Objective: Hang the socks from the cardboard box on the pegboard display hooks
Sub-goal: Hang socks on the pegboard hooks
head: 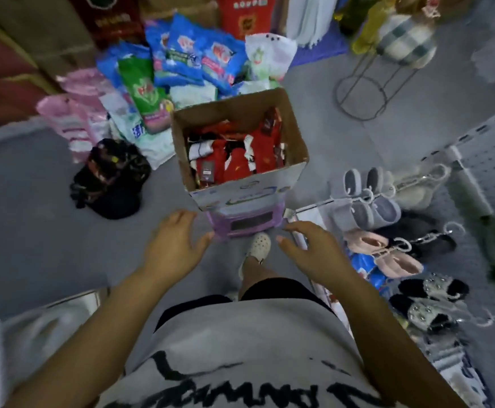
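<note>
Cardboard box (240,148) of red socks (258,148), frame centre, perched on purple stool (244,223); left hand (172,242) and right hand (314,248) spread, empty; risk: a careless reach could tip the box.

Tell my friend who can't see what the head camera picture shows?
Two empty hands, left hand and right hand, reach toward an open cardboard box full of red socks. The box sits on a purple stool, with slippers hanging to the right.
</note>
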The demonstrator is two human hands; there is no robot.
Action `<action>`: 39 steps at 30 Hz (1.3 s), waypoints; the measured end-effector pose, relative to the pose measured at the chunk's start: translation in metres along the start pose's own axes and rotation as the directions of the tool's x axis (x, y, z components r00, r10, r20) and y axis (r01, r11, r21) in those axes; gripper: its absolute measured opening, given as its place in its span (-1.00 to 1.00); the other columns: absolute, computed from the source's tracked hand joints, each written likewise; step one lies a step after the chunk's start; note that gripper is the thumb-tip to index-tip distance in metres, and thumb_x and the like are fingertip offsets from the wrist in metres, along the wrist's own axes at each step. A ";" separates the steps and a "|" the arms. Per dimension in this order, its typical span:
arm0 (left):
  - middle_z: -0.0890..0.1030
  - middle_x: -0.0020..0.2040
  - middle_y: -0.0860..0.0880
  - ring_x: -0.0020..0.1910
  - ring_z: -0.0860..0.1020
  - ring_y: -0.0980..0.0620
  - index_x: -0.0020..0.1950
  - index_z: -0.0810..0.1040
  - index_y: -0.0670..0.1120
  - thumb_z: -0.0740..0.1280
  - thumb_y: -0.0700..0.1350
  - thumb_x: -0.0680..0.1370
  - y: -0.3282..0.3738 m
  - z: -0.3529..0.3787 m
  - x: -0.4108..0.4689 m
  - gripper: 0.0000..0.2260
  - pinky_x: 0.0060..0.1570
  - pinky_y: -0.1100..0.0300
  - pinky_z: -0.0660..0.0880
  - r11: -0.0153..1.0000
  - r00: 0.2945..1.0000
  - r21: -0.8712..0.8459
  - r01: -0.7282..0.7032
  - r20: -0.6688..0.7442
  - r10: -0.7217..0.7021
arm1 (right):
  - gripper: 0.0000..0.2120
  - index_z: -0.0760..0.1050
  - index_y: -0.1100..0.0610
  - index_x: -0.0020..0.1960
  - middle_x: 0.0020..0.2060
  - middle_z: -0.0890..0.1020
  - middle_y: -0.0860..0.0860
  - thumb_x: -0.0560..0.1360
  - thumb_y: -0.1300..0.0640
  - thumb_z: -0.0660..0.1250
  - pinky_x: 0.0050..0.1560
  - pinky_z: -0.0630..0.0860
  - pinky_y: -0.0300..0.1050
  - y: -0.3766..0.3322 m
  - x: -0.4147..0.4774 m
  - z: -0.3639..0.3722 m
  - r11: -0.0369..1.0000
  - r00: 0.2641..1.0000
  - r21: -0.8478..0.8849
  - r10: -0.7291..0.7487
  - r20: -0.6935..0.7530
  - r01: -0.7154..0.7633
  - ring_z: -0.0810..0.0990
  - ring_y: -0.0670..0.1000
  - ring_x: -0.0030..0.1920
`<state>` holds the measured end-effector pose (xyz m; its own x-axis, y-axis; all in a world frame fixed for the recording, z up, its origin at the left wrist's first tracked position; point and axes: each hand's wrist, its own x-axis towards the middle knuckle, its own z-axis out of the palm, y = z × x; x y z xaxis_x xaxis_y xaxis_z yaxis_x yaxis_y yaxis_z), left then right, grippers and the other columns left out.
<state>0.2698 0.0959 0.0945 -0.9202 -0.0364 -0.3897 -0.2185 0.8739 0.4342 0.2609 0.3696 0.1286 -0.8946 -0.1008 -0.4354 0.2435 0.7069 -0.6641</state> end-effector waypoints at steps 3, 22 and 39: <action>0.39 0.50 -0.21 0.44 0.39 -0.25 0.48 0.40 -0.15 0.23 0.32 0.53 -0.005 -0.011 0.035 -0.30 0.38 -0.19 0.40 0.989 0.990 -0.046 0.140 0.011 -0.140 | -0.76 0.64 0.12 0.18 0.08 0.66 -0.03 0.55 0.06 0.43 0.07 0.36 -0.28 -0.011 0.058 -0.014 0.999 0.996 -0.040 -0.031 0.079 0.034 0.59 -0.01 0.11; 0.50 0.34 -0.14 0.29 0.52 -0.15 0.44 0.25 -0.12 0.29 0.08 0.65 -0.027 0.027 0.242 -0.53 0.13 0.08 0.43 0.646 0.824 -0.539 0.540 0.184 -0.535 | -0.34 0.19 -0.03 0.57 0.50 0.34 0.09 0.56 -0.14 0.34 0.44 0.36 0.19 0.010 0.377 0.046 0.910 0.889 -0.030 0.411 0.199 -0.414 0.35 0.22 0.47; 0.42 0.44 -0.11 0.37 0.47 -0.08 0.50 0.12 -0.11 0.28 0.08 0.65 -0.040 0.041 0.247 -0.45 0.33 0.03 0.44 0.634 0.837 -0.566 0.528 0.218 -0.502 | -0.67 0.54 0.12 0.33 0.25 0.59 0.03 0.68 0.00 0.19 0.27 0.51 -0.01 0.009 0.388 0.042 0.905 0.909 0.119 0.415 -0.035 -0.409 0.54 0.11 0.29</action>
<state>0.0642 0.0714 -0.0525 -0.5896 -0.3637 -0.7212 -0.8077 0.2602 0.5291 -0.0687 0.3071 -0.0719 -0.7251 0.2266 -0.6503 0.6309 0.5971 -0.4954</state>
